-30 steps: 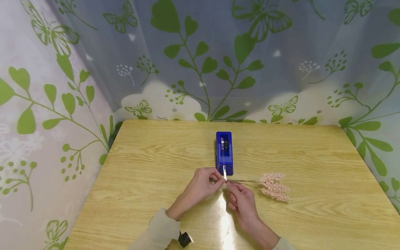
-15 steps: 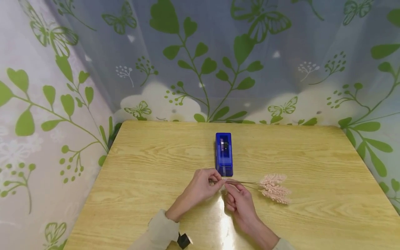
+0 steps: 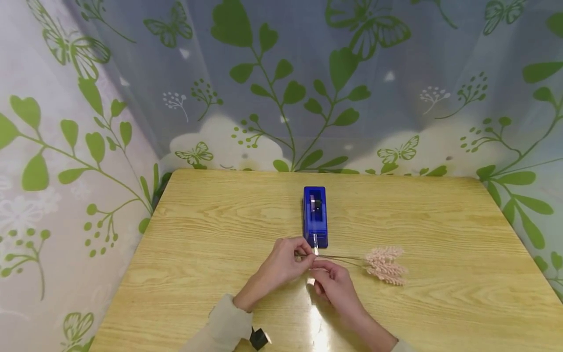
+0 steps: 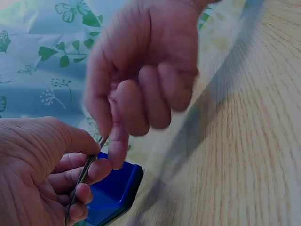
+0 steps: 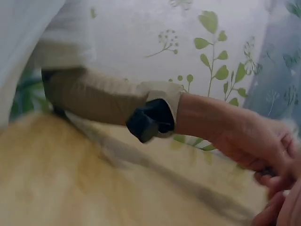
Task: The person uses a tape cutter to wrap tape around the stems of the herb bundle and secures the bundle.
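Observation:
A blue tape dispenser (image 3: 315,215) stands mid-table, and a short strip of clear tape (image 3: 315,243) runs from its near end down to the stems. A bunch of pink dried sprigs (image 3: 386,265) lies to the right, its thin stems (image 3: 338,257) reaching left between the hands. My left hand (image 3: 288,261) pinches the stem ends just in front of the dispenser; the left wrist view shows the stems (image 4: 83,175) in its curled fingers beside the dispenser (image 4: 113,192). My right hand (image 3: 332,283) meets it from the right, fingertips curled on the stems at the tape.
The wooden table (image 3: 211,234) is boxed in by leaf-and-butterfly patterned curtains (image 3: 281,88) at the back and both sides. A beige sleeve (image 5: 99,101) with a black wrist device (image 5: 150,120) shows on the left arm.
The right hand has shifted slightly left and forward along the stems toward the left hand. The pink sprigs have turned a little. The dispenser stays in place.

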Demonstrator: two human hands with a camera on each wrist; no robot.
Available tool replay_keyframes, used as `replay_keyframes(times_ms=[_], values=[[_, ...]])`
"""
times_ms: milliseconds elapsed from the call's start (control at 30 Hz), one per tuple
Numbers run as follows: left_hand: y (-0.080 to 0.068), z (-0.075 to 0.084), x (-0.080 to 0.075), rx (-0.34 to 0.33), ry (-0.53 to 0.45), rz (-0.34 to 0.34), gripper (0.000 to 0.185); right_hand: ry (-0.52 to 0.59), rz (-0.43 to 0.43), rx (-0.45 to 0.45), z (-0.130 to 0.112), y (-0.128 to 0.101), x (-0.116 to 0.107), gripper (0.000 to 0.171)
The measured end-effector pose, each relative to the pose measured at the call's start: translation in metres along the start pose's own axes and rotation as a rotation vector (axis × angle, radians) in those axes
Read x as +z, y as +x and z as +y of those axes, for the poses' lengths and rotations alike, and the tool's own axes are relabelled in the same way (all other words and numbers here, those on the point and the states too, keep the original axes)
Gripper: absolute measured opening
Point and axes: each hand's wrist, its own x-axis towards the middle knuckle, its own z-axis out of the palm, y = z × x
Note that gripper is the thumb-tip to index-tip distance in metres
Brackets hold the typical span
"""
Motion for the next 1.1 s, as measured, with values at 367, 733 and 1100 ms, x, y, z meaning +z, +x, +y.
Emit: replay_keyframes(times_ms=[367,733,1100], values=[[0.001,-0.002,-0.002,0.078,-0.026,0.000,0.008,-0.822,0.015,-0.663,-0.064,-0.005,-0.036,0.011],[0.001,-0.003,-0.001,0.106,-0.012,0.028,0.014,-0.981,-0.122,-0.416,-0.051,0.035,-0.059,0.034],[0.001,-0.001,0.000,0.101,0.013,0.037,0.014,-0.878,-0.219,-0.337,-0.049,0.035,-0.060,0.033]])
